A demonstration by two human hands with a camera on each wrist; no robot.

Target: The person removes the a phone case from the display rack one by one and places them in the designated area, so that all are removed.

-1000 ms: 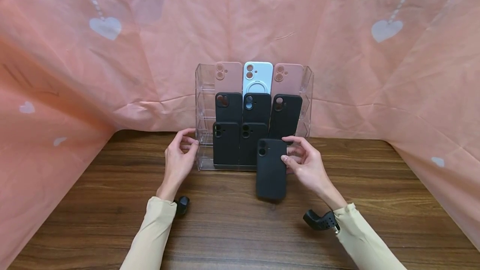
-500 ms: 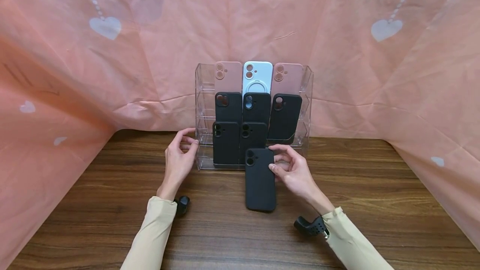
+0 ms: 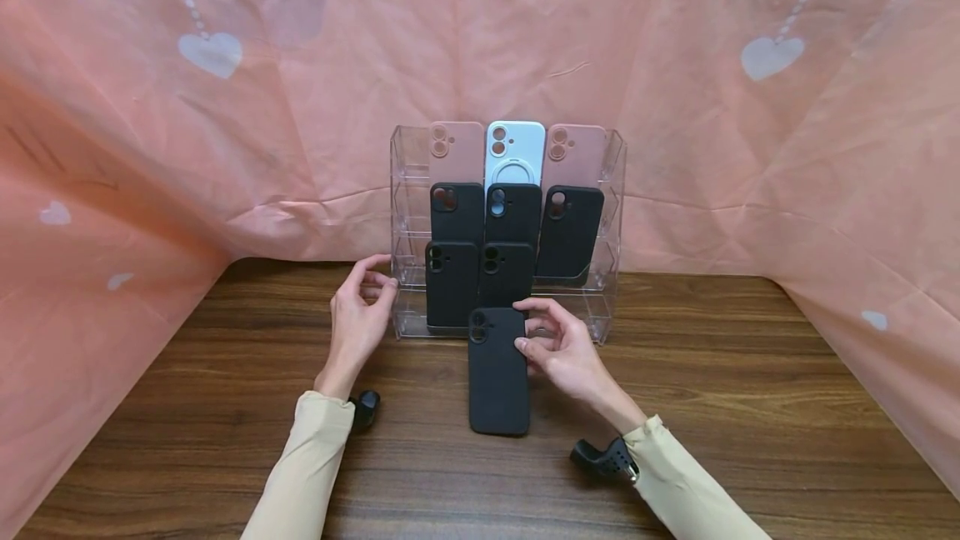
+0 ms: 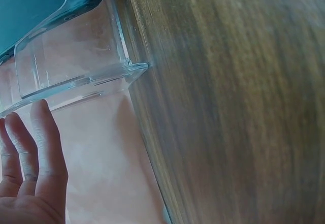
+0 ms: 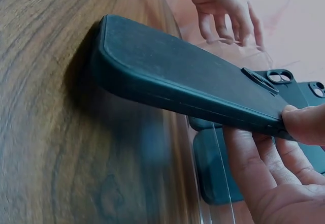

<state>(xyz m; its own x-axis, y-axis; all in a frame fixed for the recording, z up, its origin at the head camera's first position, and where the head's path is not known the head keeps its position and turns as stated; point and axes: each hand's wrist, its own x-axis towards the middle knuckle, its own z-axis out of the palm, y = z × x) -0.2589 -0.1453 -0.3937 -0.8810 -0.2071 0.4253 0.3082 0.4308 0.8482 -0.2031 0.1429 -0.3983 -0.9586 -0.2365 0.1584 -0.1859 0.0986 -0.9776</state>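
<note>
Right hand [image 3: 562, 348] has its fingers pinching a black case [image 3: 498, 371] by its top edge, tilted up off the bench [image 3: 750, 407] just in front of the rack [image 3: 405, 190]. Left hand [image 3: 358, 319] rests relaxed fingers on the rack's left side.

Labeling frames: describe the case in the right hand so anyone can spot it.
On the wooden table, find the clear tiered rack of phone cases. Just before it, the right hand pinches a black case, the only one outside the rack.
</note>
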